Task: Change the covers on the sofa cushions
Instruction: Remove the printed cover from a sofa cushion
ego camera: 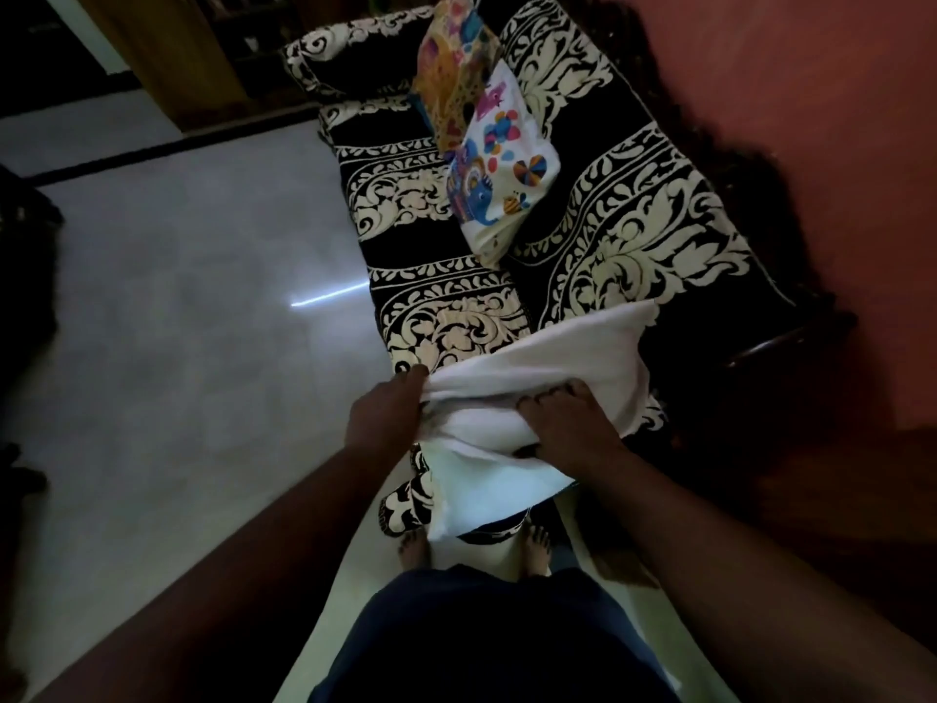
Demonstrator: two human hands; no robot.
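A white cushion (pixel 557 357) lies across the near end of the sofa (pixel 634 230), which wears a black cover with cream scrolls. My left hand (pixel 383 413) grips the white fabric at its left edge. My right hand (pixel 563 423) presses down on the cushion's middle, fingers curled into the fabric. A flap of the white fabric (pixel 487 489) hangs over the sofa's front edge. A black-and-cream patterned piece (pixel 405 504) hangs beside it, partly hidden. Farther along the seat lie a white cushion with cartoon animals (pixel 502 164) and a colourful orange-patterned cushion (pixel 456 68).
The shiny tiled floor (pixel 203 296) stretches to the left of the sofa. A pink wall (pixel 836 119) rises behind the sofa on the right. Wooden furniture (pixel 177 53) stands at the back left. My bare feet (pixel 537 545) stand right by the sofa's front.
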